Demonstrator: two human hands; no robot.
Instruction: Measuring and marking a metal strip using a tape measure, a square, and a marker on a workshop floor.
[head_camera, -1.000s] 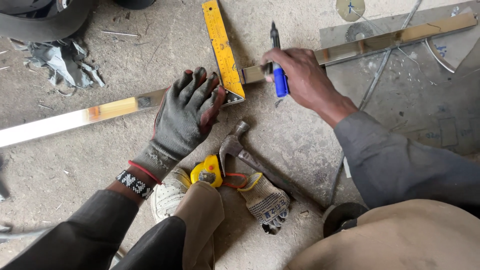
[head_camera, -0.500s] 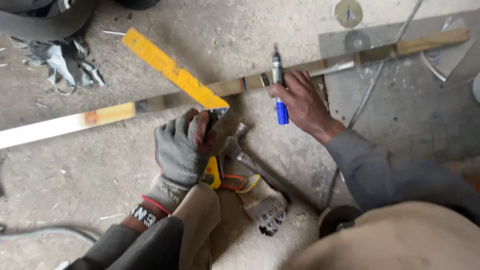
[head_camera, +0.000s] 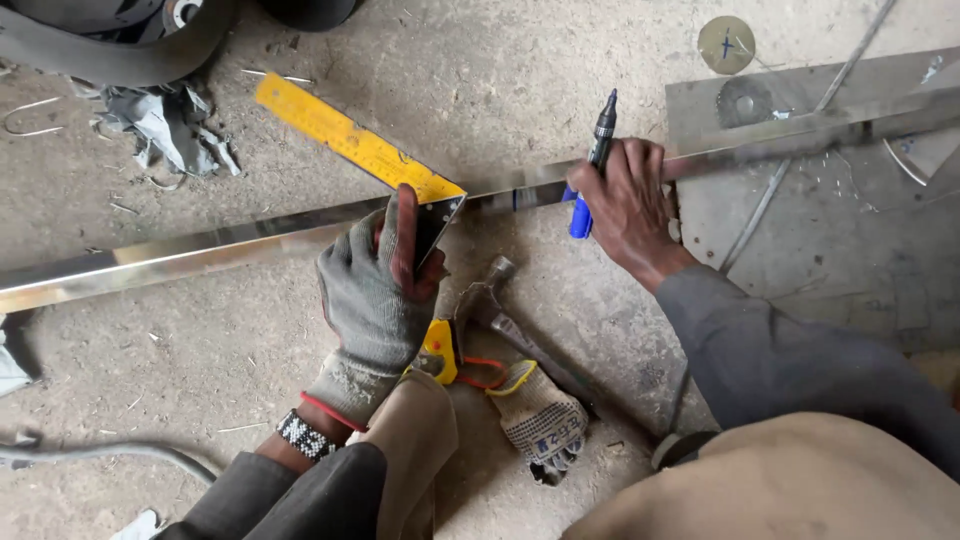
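Note:
My left hand (head_camera: 375, 285), in a grey work glove, grips the corner of a yellow try square (head_camera: 355, 148), whose blade angles up to the left over a long shiny metal bar (head_camera: 200, 250). My bare right hand (head_camera: 630, 200) rests on the bar farther right and holds a blue marker (head_camera: 592, 160) upright, tip pointing up. The bar runs across the concrete floor from the left edge to the upper right.
A hammer (head_camera: 520, 335), a yellow tape measure (head_camera: 438, 352) and a loose knitted glove (head_camera: 545, 420) lie by my knee. A grey metal plate (head_camera: 840, 230) and thin rods lie at right; a round disc (head_camera: 726, 44) sits above. Crumpled rags (head_camera: 165, 125) are upper left.
My left hand swung the yellow square from upright across the bar to slanting up-left, then gripped its corner. My right hand with the marker settled on the bar.

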